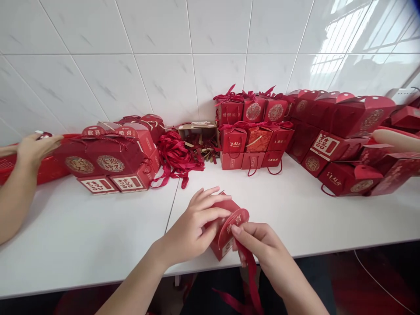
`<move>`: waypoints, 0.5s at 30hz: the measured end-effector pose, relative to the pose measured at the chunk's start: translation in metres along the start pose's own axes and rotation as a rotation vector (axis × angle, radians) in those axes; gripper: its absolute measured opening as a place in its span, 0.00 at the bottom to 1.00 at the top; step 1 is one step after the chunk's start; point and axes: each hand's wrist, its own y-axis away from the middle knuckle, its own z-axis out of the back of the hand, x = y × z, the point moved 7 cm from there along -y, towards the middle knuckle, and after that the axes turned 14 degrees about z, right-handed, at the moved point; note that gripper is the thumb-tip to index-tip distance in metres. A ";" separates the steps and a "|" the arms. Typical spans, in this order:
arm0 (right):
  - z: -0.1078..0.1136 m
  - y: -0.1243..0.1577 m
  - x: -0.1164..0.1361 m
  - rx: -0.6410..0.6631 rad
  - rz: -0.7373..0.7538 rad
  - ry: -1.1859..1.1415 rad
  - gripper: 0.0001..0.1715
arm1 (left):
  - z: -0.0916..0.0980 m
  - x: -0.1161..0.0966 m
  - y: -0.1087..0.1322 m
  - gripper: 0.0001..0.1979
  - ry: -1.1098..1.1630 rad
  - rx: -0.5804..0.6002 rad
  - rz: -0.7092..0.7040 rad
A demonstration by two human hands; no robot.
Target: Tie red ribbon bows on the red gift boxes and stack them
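Observation:
A small red gift box (226, 227) with a rounded top flap sits near the front edge of the white table (98, 236). My left hand (193, 227) grips the box from the left, thumb on the flap and fingers partly spread over the top. My right hand (259, 245) pinches a red ribbon (251, 271) at the flap; the ribbon hangs down past the table edge.
Stacks of red gift boxes (252, 127) line the tiled wall, with more at the left (108, 162) and right (344, 144). A pile of loose red ribbons (177, 157) lies beside an open cardboard box (200, 135). Another person's hand (33, 148) reaches in at far left.

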 end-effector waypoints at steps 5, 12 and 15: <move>-0.002 -0.002 -0.003 -0.047 -0.003 -0.084 0.28 | -0.001 -0.004 0.000 0.20 0.059 -0.036 -0.050; -0.004 -0.008 0.005 -0.029 -0.004 -0.119 0.28 | 0.005 -0.013 0.000 0.20 0.043 -0.140 -0.146; -0.007 -0.008 0.004 -0.017 -0.001 -0.094 0.28 | 0.009 -0.018 0.000 0.16 -0.020 -0.228 -0.217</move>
